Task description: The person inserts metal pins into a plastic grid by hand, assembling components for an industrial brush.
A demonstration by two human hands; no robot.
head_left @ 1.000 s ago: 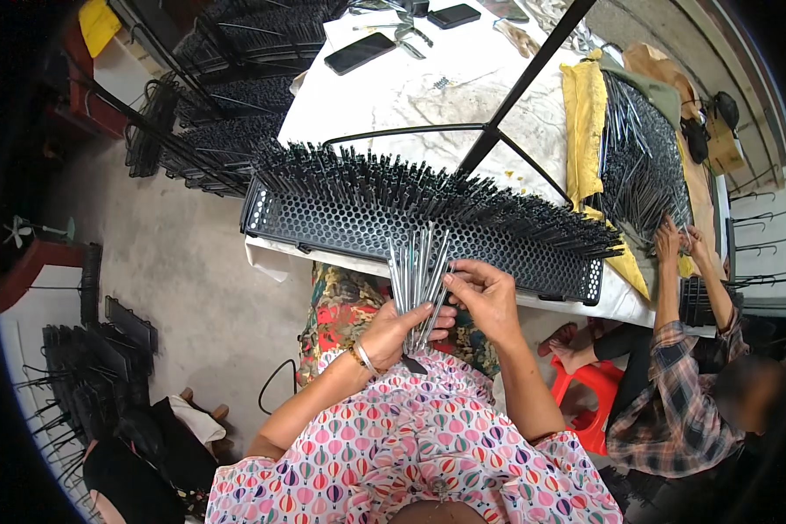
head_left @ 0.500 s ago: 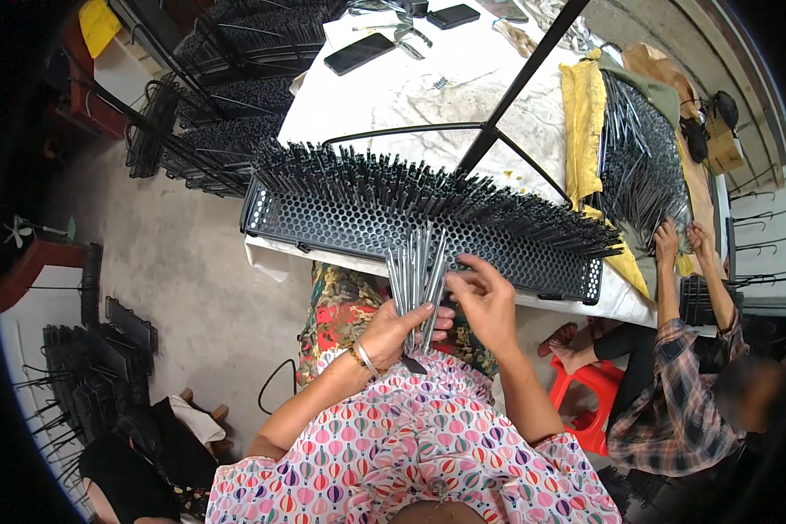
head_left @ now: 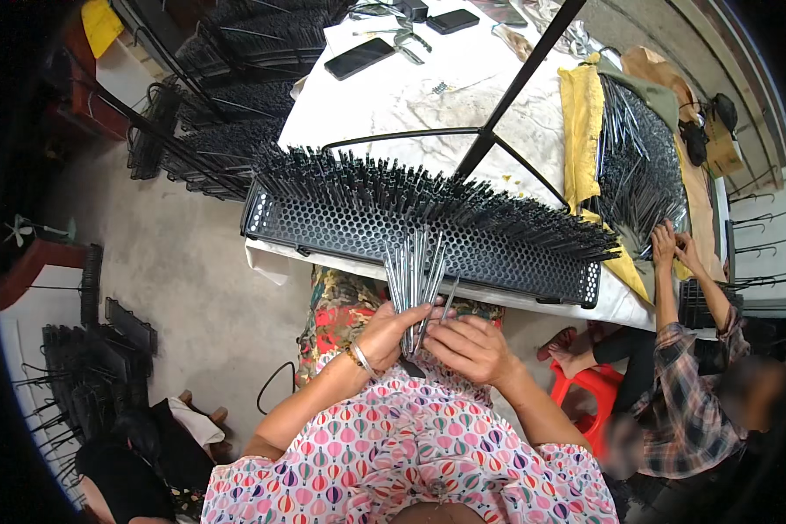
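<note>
Fanning upward from the left hand (head_left: 384, 339), a bundle of slim silvery rods (head_left: 415, 271) is gripped near its lower ends, the thumb laid across the front. The right hand (head_left: 472, 348) is just beside it, fingers curled together, with a single rod (head_left: 450, 295) standing at their tips, slightly apart from the fan; it seems pinched there, though the fingers partly hide the hold. The step in hand looks like parting one rod from the bunch. The next move seems to call for a firm pinch on that one piece and a steady left grip, so that the others do not slide or splay.

Beyond the hands lies a long black perforated tray (head_left: 323, 229), its far side crowded with dark upright rods (head_left: 393, 185). The bundle's tips overlap the tray's near edge in this view; whether they touch it cannot be told. Behind it spreads a white cloth (head_left: 410, 100) bearing two dark phones (head_left: 359, 58) and a small metal hand tool (head_left: 409, 45). To the right, a yellow-edged sack (head_left: 582, 131) holds a heap of loose rods (head_left: 637, 170), where a co-worker's hands (head_left: 665, 244) are busy, near a red stool (head_left: 596, 397).
</note>
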